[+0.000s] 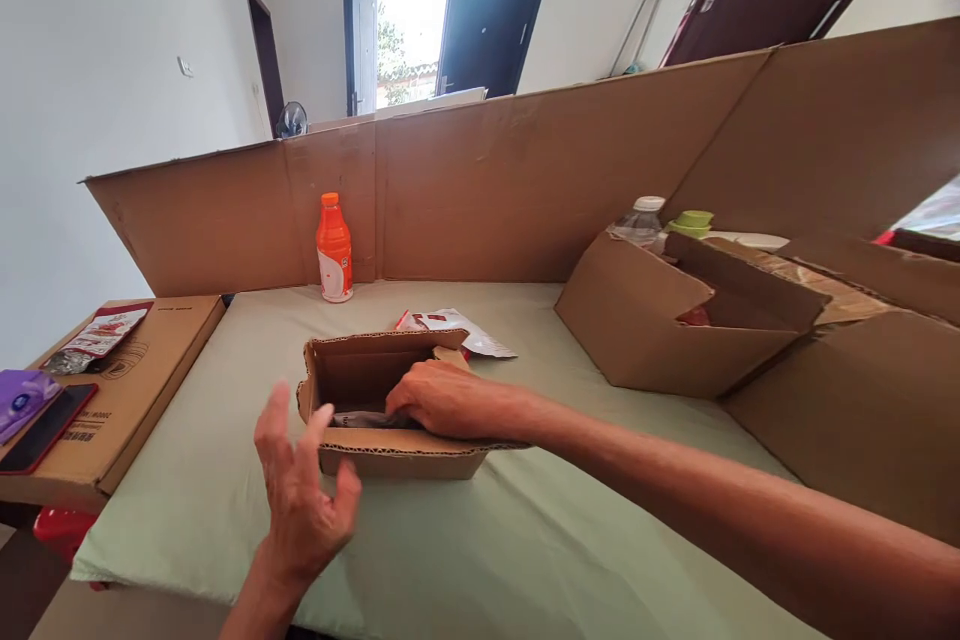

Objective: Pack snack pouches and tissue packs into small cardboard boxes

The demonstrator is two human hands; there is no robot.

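Note:
A small open cardboard box (397, 465) stands on the green cloth in front of me. My right hand (439, 398) reaches inside it from the right, fingers bent and closed at a silvery packet (364, 419) low in the box. The fingertips are partly hidden there. My left hand (304, 480) is just outside the box's left front corner, fingers spread and holding nothing. Behind the box lies a white and red pouch (469, 328). Farther back, an orange bottle (334, 255) stands upright.
A cardboard wall (480, 190) runs along the back. At right, a bigger open carton (637, 320) stands before a clear bottle (643, 220) and a green lidded item (690, 223). On the left, a flat carton (150, 390) bears a red pouch (101, 335), a phone (49, 428) and a purple pack (24, 400).

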